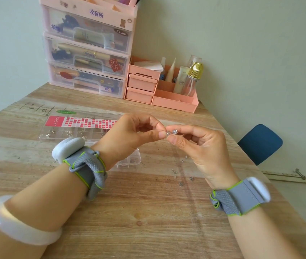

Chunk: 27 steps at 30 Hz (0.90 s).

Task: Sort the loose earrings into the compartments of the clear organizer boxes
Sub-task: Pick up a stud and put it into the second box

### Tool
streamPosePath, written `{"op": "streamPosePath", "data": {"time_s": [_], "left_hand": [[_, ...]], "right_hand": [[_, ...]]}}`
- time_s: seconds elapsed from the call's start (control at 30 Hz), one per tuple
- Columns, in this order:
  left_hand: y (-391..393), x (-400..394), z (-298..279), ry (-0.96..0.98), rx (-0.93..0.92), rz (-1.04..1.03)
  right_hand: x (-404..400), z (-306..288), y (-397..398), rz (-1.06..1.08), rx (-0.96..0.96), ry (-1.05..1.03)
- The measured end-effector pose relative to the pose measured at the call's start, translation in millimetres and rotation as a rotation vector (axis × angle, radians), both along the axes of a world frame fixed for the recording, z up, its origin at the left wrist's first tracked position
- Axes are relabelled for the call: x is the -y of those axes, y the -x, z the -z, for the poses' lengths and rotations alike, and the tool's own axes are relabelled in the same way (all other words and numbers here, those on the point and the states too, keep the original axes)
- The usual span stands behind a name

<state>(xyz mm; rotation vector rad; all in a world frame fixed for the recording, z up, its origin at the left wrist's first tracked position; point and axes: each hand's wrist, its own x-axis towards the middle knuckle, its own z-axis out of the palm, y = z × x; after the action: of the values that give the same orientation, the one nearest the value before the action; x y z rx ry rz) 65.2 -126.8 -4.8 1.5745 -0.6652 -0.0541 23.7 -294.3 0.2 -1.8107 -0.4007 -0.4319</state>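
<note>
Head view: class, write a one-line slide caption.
Both hands, left hand and right hand, pinch a sparkly earring above the clear organizer box.

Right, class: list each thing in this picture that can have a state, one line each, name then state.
Left hand: raised, pinching the stud.
Right hand: raised, pinching the stud.
Stud: held between both hands, above the table.
Organizer box: flat on the table, some compartments filled.
Small box: on the table, partly hidden by the left wrist.
Loose earrings: scattered on the table.
Drawers: closed.
</note>
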Motion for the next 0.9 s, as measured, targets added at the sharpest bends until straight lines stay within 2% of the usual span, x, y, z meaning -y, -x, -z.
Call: {"op": "streamPosePath", "data": {"time_s": [0.3, 0.6, 0.9], "left_hand": [[1, -1, -2, -0.039, -0.022, -0.037], [0, 0, 0, -0.203, 0.106, -0.217], [2, 0, -2, -0.290, 0.179, -0.225]], "right_hand": [[-4, 0, 1, 0.017, 0.037, 0.047], [-4, 7, -4, 0.050, 0.004, 0.076], [0, 11, -6, 0.082, 0.042, 0.103]]}}
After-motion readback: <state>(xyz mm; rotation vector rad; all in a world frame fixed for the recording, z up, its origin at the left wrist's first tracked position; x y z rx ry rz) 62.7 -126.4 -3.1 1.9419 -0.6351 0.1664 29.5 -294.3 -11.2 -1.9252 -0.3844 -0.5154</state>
